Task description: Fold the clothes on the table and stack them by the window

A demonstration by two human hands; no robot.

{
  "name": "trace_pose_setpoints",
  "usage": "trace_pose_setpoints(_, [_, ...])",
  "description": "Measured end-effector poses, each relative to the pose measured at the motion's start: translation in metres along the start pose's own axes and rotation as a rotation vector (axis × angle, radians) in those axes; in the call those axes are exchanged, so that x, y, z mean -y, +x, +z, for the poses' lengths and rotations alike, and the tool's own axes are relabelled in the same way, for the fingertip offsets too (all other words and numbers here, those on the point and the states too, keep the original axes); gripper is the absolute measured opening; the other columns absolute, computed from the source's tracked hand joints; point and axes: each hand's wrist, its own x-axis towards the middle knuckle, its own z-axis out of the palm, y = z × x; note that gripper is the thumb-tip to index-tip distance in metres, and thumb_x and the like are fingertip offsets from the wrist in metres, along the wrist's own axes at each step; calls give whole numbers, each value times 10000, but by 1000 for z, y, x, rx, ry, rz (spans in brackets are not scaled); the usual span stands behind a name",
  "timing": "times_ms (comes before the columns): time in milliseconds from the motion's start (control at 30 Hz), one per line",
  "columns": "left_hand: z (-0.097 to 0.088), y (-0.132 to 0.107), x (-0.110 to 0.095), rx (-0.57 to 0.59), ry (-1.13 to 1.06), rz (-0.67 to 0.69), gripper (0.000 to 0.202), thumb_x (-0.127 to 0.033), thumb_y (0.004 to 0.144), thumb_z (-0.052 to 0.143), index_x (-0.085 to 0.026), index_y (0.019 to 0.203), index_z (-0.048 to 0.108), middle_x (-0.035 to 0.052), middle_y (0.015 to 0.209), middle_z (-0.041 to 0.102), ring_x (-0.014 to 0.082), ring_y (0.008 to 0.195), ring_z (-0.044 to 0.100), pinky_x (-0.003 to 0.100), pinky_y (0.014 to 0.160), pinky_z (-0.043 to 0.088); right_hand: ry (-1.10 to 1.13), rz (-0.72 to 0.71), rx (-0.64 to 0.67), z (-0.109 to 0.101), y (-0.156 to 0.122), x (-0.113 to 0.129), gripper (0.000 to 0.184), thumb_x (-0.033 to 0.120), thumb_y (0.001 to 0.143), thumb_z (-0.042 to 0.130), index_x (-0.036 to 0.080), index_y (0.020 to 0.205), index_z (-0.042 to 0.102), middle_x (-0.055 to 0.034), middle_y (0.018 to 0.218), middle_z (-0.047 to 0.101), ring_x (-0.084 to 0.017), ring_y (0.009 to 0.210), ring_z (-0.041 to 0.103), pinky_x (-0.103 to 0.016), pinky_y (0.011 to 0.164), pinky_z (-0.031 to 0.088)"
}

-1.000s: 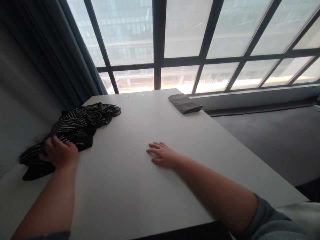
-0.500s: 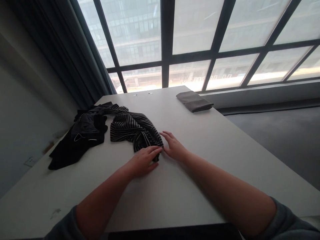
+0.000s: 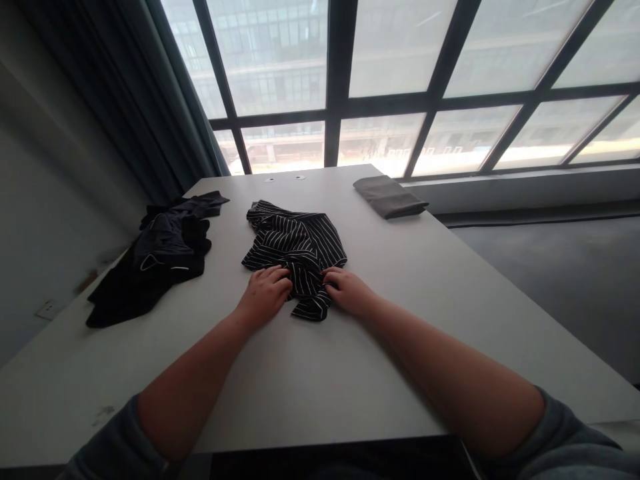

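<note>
A black garment with white stripes (image 3: 296, 237) lies crumpled on the white table (image 3: 280, 393) in front of me. My left hand (image 3: 265, 292) is at its near left edge, fingers bent and closed on the cloth. At the near right edge, my right hand (image 3: 346, 289) pinches the fabric between thumb and fingers. A small end of the striped cloth sticks out toward me between the two hands. Whether it is a shirt or another garment cannot be made out.
A pile of dark clothes (image 3: 150, 267) with a white cord lies at the table's left edge. A folded grey cloth (image 3: 390, 197) rests at the far right. Behind the table stand a framed window (image 3: 385, 60) and a dark curtain (image 3: 130, 87).
The striped garment has moved right, away from the dark pile, and is more spread out. My left hand has shifted left and my right hand has closed on the cloth.
</note>
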Motion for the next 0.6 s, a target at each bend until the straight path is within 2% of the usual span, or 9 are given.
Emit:
trace_pose_setpoints(100, [-1, 1, -3, 27, -25, -66, 245, -247, 1015, 521, -263, 1158, 719, 70, 1330, 744, 273, 1268, 655, 505, 1167, 386, -6, 9, 40, -9, 0, 1, 328, 172, 936, 546, 191, 1159, 786, -113, 1395, 696, -264, 1276, 653, -411, 1164, 481])
trace_pose_setpoints(167, [-3, 2, -3, -1, -6, -136, 244, -302, 1015, 554, -244, 1195, 707, 88, 1254, 767, 283, 1189, 683, 515, 1142, 395, -10, 18, 75, -17, 0, -3, 374, 160, 901, 545, 190, 1181, 792, -103, 1387, 708, -267, 1267, 658, -400, 1155, 483])
trace_pose_setpoints(300, [-9, 5, -3, -68, 121, -226, 334, -378, 1060, 482, -197, 931, 731, 114, 923, 762, 298, 972, 705, 500, 1001, 458, 8, 84, 78, -35, 5, -25, 357, 160, 884, 509, 186, 1069, 813, -90, 1213, 777, -258, 1135, 703, -375, 1066, 517])
trace_pose_setpoints(367, [-9, 5, -3, -63, 108, -193, 315, -352, 1056, 491, -193, 915, 724, 97, 855, 734, 285, 906, 700, 470, 945, 480, 25, 131, 19, -41, 7, -36, 326, 167, 873, 502, 187, 1005, 800, -89, 1152, 783, -255, 1089, 706, -376, 1039, 522])
trace_pose_setpoints(433, [-7, 3, -5, -63, 20, -123, 210, -331, 1024, 565, -196, 1057, 723, 88, 964, 742, 273, 970, 698, 432, 950, 494, 48, 143, -128, -45, 7, -40, 289, 162, 846, 501, 193, 954, 767, -96, 1169, 765, -262, 1114, 690, -397, 1051, 514])
trace_pose_setpoints(500, [-4, 0, -11, -65, -57, -125, 299, -328, 989, 635, -200, 1255, 679, 99, 1152, 722, 270, 1076, 684, 396, 958, 509, 82, 79, -321, -46, 3, -31, 277, 142, 830, 489, 205, 959, 726, -104, 1244, 725, -268, 1183, 660, -424, 1085, 496])
trace_pose_setpoints(533, [-3, -1, -16, -60, -68, -173, 402, -340, 978, 656, -198, 1353, 635, 116, 1251, 694, 278, 1120, 675, 391, 956, 516, 97, 17, -388, -46, 1, -22, 281, 133, 839, 481, 212, 985, 707, -105, 1275, 704, -265, 1207, 647, -431, 1093, 491])
trace_pose_setpoints(600, [-3, -2, -27, -38, -55, -323, 587, -399, 974, 669, -177, 1499, 525, 167, 1409, 623, 312, 1187, 663, 407, 951, 524, 91, -114, -417, -43, -6, 0, 269, 141, 901, 480, 230, 1058, 680, -98, 1288, 685, -254, 1211, 635, -430, 1087, 491])
